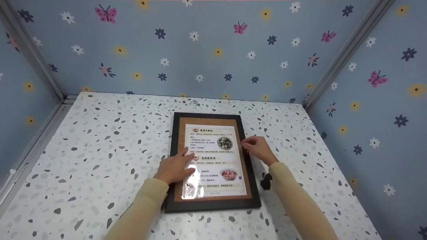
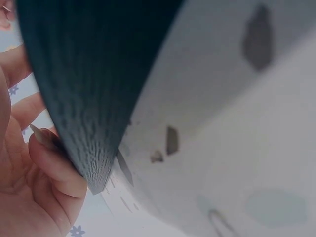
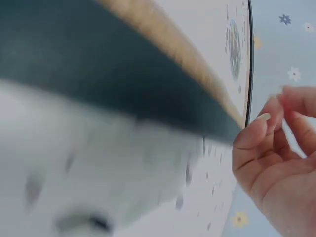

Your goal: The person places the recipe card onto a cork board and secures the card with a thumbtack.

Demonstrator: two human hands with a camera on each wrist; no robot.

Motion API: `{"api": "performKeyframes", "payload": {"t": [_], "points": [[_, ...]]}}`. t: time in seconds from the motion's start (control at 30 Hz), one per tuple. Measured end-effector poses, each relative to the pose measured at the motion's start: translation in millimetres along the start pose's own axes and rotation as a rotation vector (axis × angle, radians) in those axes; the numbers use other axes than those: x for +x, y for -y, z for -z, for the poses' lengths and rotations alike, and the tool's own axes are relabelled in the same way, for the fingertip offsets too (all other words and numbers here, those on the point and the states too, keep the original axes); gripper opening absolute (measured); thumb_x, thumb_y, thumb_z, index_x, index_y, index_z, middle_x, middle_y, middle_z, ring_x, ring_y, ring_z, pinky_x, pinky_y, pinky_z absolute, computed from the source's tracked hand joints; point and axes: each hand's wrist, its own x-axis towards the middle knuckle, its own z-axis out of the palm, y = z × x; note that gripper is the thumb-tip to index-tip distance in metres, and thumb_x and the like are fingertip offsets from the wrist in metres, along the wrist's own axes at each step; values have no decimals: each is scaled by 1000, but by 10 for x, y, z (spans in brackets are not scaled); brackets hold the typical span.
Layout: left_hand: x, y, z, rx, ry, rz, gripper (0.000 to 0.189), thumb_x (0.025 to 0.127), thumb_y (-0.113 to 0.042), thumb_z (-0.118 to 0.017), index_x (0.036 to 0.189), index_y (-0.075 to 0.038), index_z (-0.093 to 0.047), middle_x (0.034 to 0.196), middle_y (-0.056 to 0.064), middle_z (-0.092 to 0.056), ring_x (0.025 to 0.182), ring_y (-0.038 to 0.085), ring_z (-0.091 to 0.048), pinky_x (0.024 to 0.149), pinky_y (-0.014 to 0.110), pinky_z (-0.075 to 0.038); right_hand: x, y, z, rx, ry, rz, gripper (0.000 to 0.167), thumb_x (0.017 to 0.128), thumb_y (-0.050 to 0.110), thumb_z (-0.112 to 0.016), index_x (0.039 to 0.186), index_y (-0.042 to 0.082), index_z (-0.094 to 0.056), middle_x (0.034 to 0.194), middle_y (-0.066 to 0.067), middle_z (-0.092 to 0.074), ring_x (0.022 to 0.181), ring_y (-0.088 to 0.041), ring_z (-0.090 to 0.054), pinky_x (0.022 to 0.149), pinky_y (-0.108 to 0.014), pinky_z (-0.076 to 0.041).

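A dark-framed cork board (image 1: 213, 208) lies on the speckled tabletop, bearing a glossy recipe sheet (image 1: 213, 173) with printed text and two food pictures. Small round pin heads show at the sheet's upper right and lower left, and a purple dot (image 1: 240, 177) near its lower right edge. Across the left side of the frame and sheet rests my left hand (image 1: 173, 166), fingers spread. My right hand (image 1: 258, 148) is at the frame's right edge, its thumb and fingertips drawn together (image 3: 276, 153). Whether something small sits between those fingertips is too unclear to tell.
A small black object (image 1: 266, 181) shows to the right of the frame, beside the right forearm. Blue flowered panels (image 1: 206, 43) stand behind the white speckled table (image 1: 116, 150) and on both sides, with metal posts at the corners.
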Motion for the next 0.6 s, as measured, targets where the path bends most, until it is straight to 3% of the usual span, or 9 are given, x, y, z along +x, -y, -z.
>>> {"api": "performKeyframes", "payload": {"t": [0.13,0.3,0.43,0.6], "points": [[-11,46,2,0,-12,-10,62,93,-44,-64,148,-17,-50,158,17,-32,111,49,-58,89,61,-48,-95,-82,163,-130,52,28,17,94,13,-66,104,1,-73,91,-6,-68,77,-18,-61,68,-29,-51],[-22,51,1,2,-33,-3,63,93,-46,-63,147,-16,-50,157,16,-33,111,49,-58,90,62,-47,-199,-147,340,-314,190,-43,15,93,11,-66,104,2,-73,89,-6,-68,78,-19,-62,69,-33,-54],[-18,44,0,11,-32,-4,62,94,-45,-62,148,-16,-50,157,17,-33,109,49,-59,89,61,-47,-267,-203,393,-393,244,-104,11,91,8,-67,98,4,-74,85,-6,-68,77,-20,-63,69,-35,-54],[-12,36,20,-8,-27,-22,62,95,-44,-61,148,-14,-48,157,18,-32,107,50,-60,89,61,-48,-476,-140,454,-466,318,-91,12,92,14,-67,95,4,-73,85,-8,-67,76,-21,-63,67,-35,-54]]}}
